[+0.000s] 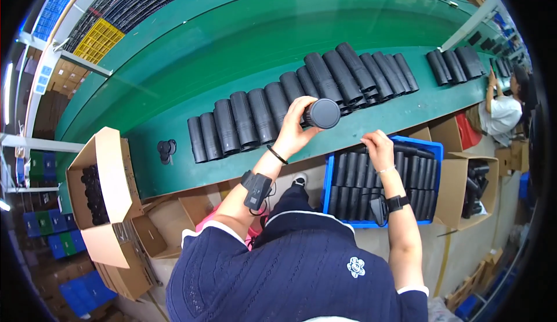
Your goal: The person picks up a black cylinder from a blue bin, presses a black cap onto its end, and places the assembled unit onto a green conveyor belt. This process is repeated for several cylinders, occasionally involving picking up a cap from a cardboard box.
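Note:
My left hand is wrapped around a black ribbed plastic tube with its round, flat end turned up. It is held over the front part of the green bench, just in front of a long row of similar black tubes lying side by side. My right hand hangs near the bench's front edge, above a blue crate full of black tubes. Its fingertips are pinched together. Whether anything small sits between them cannot be made out. To the left, a few black round caps lie on the bench.
An open carton with small black parts stands at the left end of the bench. Another carton with black pieces is right of the crate. Farther right, more tubes lie on the bench near another person. A green wall rises behind.

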`<state>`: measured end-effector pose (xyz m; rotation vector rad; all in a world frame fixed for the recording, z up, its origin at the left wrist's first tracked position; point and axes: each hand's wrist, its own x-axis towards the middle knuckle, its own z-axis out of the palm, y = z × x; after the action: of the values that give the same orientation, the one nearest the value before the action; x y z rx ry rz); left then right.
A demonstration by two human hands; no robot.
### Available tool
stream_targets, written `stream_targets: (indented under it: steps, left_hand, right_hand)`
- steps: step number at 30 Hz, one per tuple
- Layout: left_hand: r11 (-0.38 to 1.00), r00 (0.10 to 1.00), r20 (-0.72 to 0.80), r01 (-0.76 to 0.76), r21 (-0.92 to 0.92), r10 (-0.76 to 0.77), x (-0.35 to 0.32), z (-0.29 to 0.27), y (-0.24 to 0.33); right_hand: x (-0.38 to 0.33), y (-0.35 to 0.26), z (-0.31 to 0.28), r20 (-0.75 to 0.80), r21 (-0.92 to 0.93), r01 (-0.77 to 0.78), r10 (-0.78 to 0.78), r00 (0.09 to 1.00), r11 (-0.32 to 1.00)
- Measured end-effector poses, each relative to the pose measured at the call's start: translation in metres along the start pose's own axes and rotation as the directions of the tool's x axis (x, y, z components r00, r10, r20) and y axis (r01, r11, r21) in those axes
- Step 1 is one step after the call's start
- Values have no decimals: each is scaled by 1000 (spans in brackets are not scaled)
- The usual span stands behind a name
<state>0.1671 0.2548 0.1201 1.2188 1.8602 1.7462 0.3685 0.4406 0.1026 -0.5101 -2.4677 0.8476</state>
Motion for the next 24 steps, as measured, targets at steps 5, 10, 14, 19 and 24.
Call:
stream_targets:
  steps: [5, 10, 14, 19, 24]
  left_hand:
    - [997, 995, -102, -10, 72, 17, -11, 9, 2]
    - [931, 934, -153, 282, -232, -322, 11, 26, 8]
    - [845, 798, -313, 533, -33, -516, 48, 16, -10]
    - [705, 695, -308, 702, 95, -650, 77, 19, -57]
    - [685, 808, -575, 493, 536, -130, 47, 31, -65]
  right_hand:
    - [-56, 21, -11, 30, 84, -118, 116, 993, 989]
    - [-136, 84, -26, 124, 6, -346, 343, 931, 938]
    - [-203, 148, -28, 338, -91, -416, 421, 842, 905]
    - [-267, 221, -38, 415, -266, -664, 705, 575, 699]
    - [-279, 282, -43, 253, -384, -811, 895, 367, 441]
